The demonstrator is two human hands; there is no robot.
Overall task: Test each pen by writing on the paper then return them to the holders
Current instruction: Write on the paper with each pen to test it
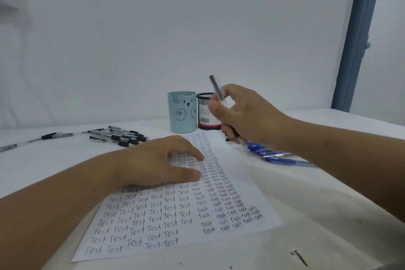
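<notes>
A white paper (245, 199) covered in rows of the word "Test" lies on the table in front of me. My left hand (157, 160) rests flat on its upper part, fingers spread. My right hand (245, 116) is raised above the paper's far right corner and grips a black pen (215, 86), whose top end points up and away. Behind it stand a light blue bear holder (182, 114) and a black mesh holder (205, 112). Black pens (122, 135) lie in a group at the left. Blue pens (269, 153) lie at the right, partly hidden by my right forearm.
Two more black pens (54, 136) lie apart at the far left of the white table (43, 160). A white wall rises behind the holders. A blue-grey post (359, 37) stands at the right. Dark marks (299, 256) show near the table's front right.
</notes>
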